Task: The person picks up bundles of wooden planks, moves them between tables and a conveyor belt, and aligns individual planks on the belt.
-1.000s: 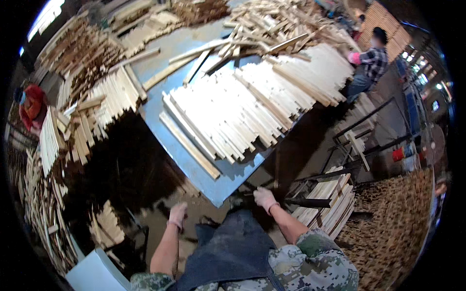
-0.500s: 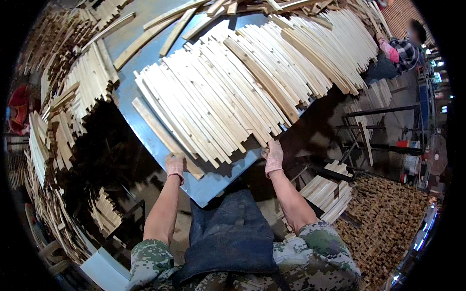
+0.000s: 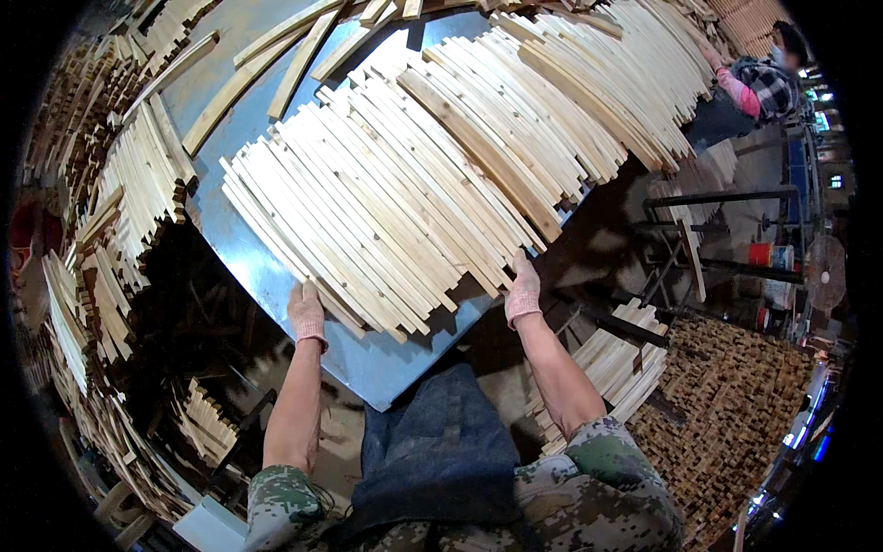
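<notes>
Pale wooden slats [image 3: 386,202] lie fanned across my blue metal table [image 3: 377,368], their near ends by its front corner. My gloved left hand [image 3: 306,313] and right hand [image 3: 523,293] press flat against those ends. Light, stiff, splintery, likely to slide apart; best squared from the ends.

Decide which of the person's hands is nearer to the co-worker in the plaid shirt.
Right. The right hand rests at the slat pile's near right end, below the co-worker; the left hand is farther left.
</notes>
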### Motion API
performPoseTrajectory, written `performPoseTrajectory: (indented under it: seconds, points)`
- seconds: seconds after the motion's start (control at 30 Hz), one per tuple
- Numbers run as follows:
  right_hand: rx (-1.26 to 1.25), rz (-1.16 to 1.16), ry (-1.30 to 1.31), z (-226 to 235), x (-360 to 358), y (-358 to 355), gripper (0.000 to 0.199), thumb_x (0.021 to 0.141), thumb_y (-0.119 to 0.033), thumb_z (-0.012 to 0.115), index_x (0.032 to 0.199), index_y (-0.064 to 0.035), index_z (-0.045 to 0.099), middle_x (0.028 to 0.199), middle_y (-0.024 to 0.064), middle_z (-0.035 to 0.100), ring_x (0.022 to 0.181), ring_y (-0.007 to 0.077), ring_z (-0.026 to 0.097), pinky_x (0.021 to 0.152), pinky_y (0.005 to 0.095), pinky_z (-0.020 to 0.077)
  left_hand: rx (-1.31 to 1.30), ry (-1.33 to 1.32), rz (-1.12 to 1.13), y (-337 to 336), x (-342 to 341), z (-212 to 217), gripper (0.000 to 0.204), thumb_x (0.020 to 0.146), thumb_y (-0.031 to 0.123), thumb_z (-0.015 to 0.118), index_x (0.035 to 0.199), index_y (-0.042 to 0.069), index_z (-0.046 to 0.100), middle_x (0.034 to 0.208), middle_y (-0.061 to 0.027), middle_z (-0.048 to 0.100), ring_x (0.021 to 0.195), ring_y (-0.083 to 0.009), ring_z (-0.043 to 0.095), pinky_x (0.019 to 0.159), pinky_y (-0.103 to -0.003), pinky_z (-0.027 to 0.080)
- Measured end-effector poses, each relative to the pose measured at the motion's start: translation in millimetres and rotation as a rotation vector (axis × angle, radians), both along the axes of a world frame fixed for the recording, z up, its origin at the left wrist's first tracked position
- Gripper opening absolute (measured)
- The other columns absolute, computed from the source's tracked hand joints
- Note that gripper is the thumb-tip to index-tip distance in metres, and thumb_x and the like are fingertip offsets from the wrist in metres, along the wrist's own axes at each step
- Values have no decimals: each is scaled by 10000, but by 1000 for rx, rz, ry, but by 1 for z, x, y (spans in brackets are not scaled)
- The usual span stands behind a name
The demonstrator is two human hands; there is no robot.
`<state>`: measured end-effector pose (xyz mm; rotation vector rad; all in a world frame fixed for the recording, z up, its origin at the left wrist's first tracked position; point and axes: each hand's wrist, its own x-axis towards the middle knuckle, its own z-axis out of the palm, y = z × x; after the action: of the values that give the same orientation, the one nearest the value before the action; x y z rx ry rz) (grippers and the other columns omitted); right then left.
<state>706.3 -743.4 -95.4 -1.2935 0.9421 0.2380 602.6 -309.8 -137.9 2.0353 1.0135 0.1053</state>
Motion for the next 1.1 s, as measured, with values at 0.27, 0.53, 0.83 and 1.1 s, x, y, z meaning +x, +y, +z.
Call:
performPoseTrajectory:
  seconds: [0.27,0.53,0.83,1.1]
  points:
    - [-254,58,-20,-32,4,14,782,1076,-603,529,1399,107,578,1377,200,667,1220,294,634,1100,394,450,-239,0,14,-33,8,27,749,1014,377,655,1574,-78,453,1520,-280,570,1385,-366,562,1185,-424,426]
    - [-278,144,-99,-25,1,39,625,1064,-584,567,1224,18,611,1158,110,646,966,234,590,957,375,478,27,42,-2,-63,14,22,578,875,390,763,1228,-58,670,1189,-226,620,1089,-365,616,956,-483,508]
    - [8,150,-137,-34,-29,60,510,1124,-459,529,1361,-12,599,1144,130,724,918,251,728,773,395,628,-861,-265,405,-76,54,110,837,882,-28,618,1641,19,269,1426,-240,558,1261,-348,635,1080,-492,558]
    - [-799,954,-12,2,-44,69,656,1075,-394,597,1491,93,455,1380,307,598,1134,398,657,1015,473,510,-842,-331,336,-47,39,82,817,914,-40,606,1650,61,265,1465,-212,552,1277,-341,626,1103,-473,531]
